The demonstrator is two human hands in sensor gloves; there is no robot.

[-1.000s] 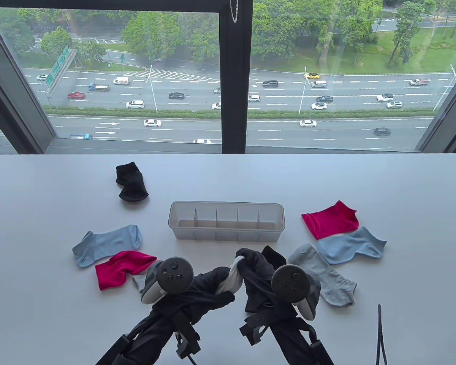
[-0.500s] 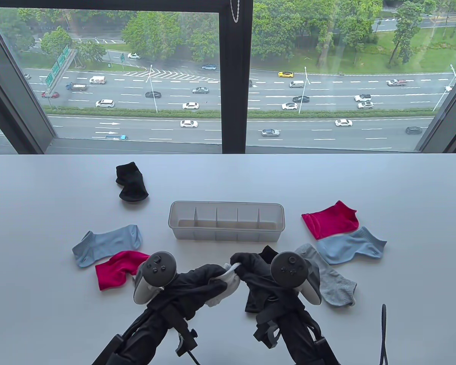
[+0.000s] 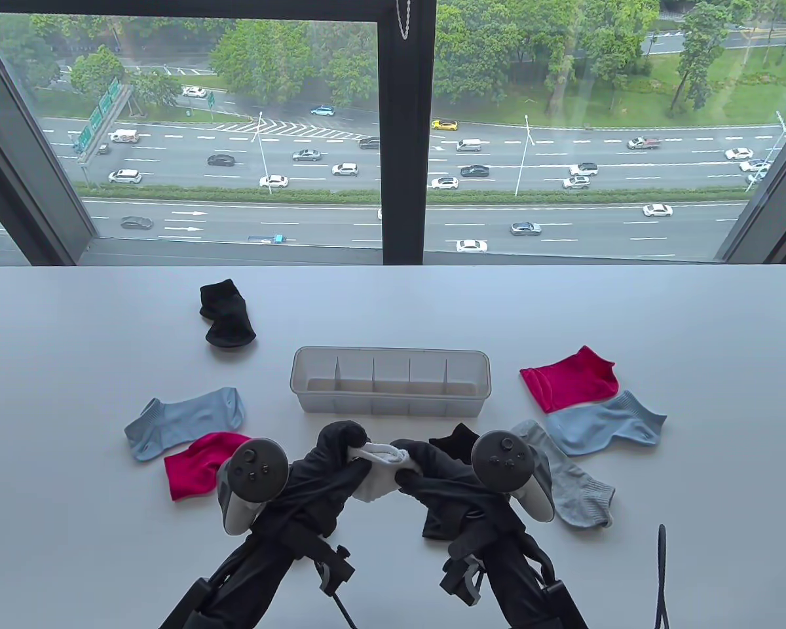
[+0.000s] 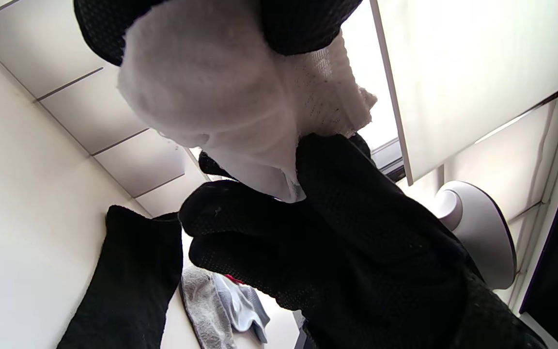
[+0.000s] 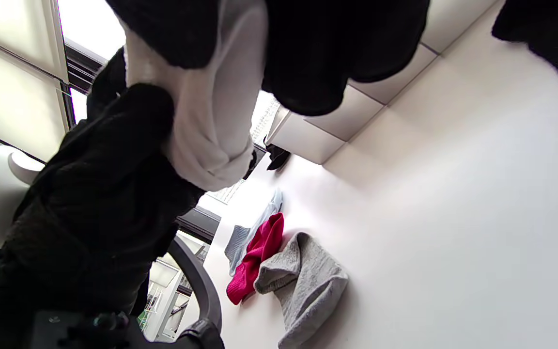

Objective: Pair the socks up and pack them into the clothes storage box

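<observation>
Both hands are busy with one white bundle, so the step in hand is the pairing of the white socks point(image 3: 378, 466). The left hand point(image 3: 331, 458) has its fingers curled round the bundle from the left, and the right hand point(image 3: 426, 468) pinches its other end; the bundle hangs between them, just above the tabletop point(image 3: 393, 308), close to the near edge. In the left wrist view the fabric looks doubled and rolled, so I judge the pair is nearly folded, though I cannot tell how many socks are inside.

The storage box point(image 3: 390, 389) stands in the middle of the tabletop, just behind the hands. Its compartments look empty. The next move, I think, is to tuck the cuff closed and then carry the bundle forward and press it down into one compartment; the dividers are narrow, so the roll must stay tight.

Other socks wait. A black sock point(image 3: 226, 314) lies toward the far left, and another black sock point(image 3: 455, 442) lies under the right hand. A light blue sock point(image 3: 183, 419) and a red sock point(image 3: 203, 462) are on the left; a second red sock point(image 3: 568, 379), a second light blue sock point(image 3: 606, 422) and a grey sock point(image 3: 573, 488) are on the right.
</observation>
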